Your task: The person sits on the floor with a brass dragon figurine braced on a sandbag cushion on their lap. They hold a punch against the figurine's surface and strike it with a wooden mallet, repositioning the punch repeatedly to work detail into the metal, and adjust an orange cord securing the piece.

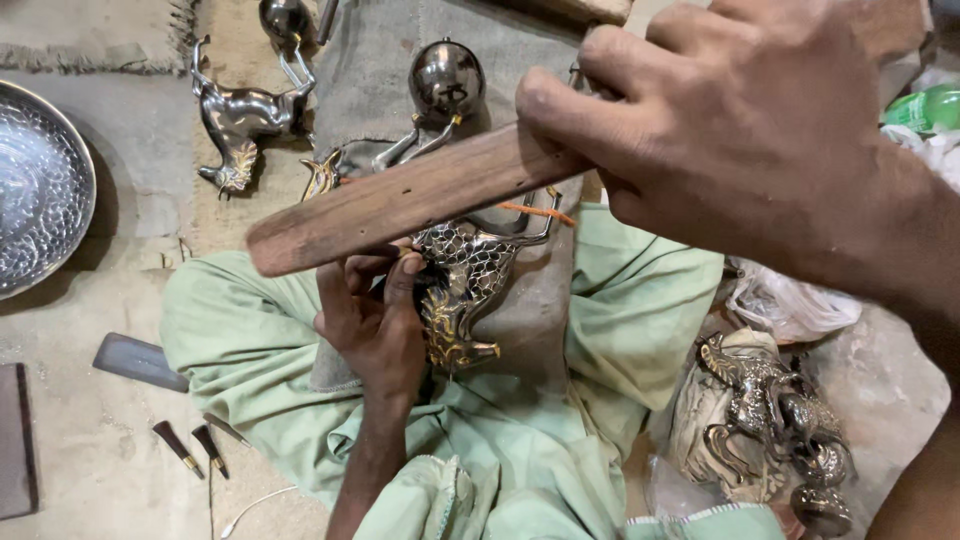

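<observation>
The right hand (740,130) is clenched around one end of a flat brown wooden stick (400,200), raised close to the camera so the free end slants down and left over the work, a hold that leaves room to swing it like a mallet. The left hand (375,320) grips a silver and gold metal animal figurine with a netted engraved pattern (462,290), fingers curled over its upper edge; whether a small tool is pinched there too I cannot tell. The figurine rests on a grey cloth pad (525,320) across the lap of pale green trousers (600,330), probably so the soft backing steadies it and takes the blows.

Further out on the burlap lie a matching plain silver animal figurine (240,120) and a dark polished metal ball (446,78) on a curved stand, set beyond the lap. Two small brown-handled punches (195,448) lie on the sandy floor beside the left knee. A hammered silver round tray (40,190) sits at the far left, and a heap of finished ornate silver figurines (770,420) rests on white wrapping to the right
</observation>
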